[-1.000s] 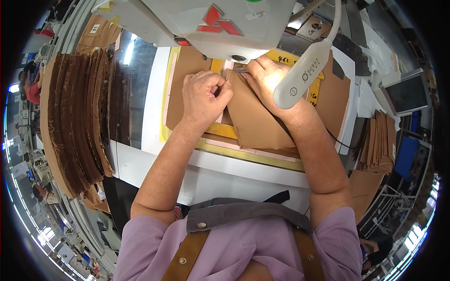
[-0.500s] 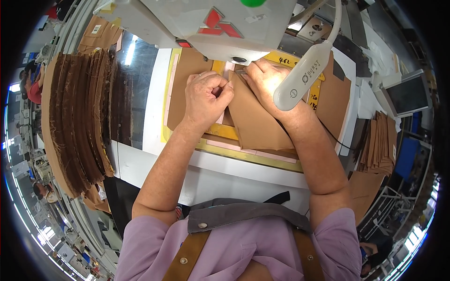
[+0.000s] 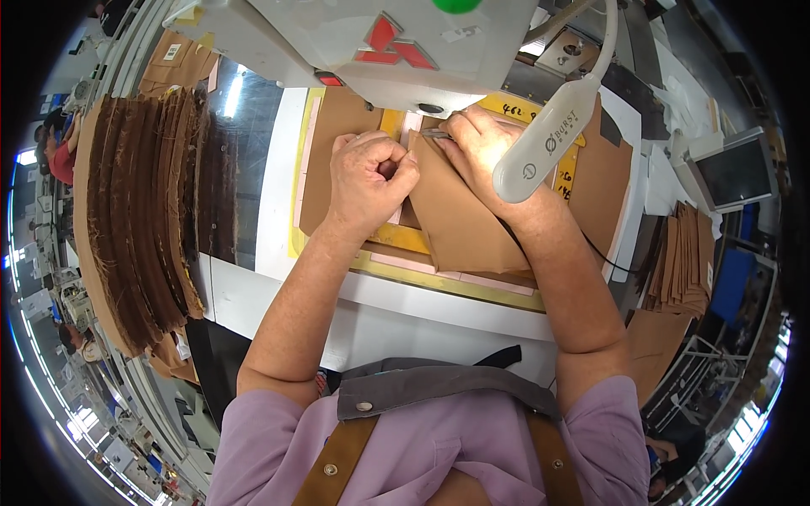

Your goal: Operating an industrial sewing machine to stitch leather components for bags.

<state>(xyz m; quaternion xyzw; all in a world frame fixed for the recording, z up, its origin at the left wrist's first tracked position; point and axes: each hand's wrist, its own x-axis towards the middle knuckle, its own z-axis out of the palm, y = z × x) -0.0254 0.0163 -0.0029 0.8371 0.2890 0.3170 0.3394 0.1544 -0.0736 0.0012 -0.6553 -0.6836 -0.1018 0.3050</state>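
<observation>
My left hand [image 3: 367, 177] is curled into a fist on a brown leather piece [image 3: 460, 219], pinching its edge near a pale pink strip [image 3: 411, 135]. My right hand [image 3: 477, 143] presses on the same piece just under the sewing machine head [image 3: 371, 42] and holds a thin metal tool [image 3: 436, 132] at its fingertips. The brown piece lies on a yellow template [image 3: 405, 240] on the white machine table [image 3: 278, 169]. A white lamp head [image 3: 548, 139] on a bent arm hangs over my right wrist and hides part of it.
A tall fan of brown cut pieces [image 3: 135, 211] lies at the left past a shiny metal plate [image 3: 224, 169]. Another stack of brown pieces [image 3: 683, 261] sits at the right, below a small screen [image 3: 734, 173]. Other people work at far left [image 3: 59, 152].
Both hands stay at the same spot under the machine head. The fingers of my left hand have curled tighter on the piece's edge.
</observation>
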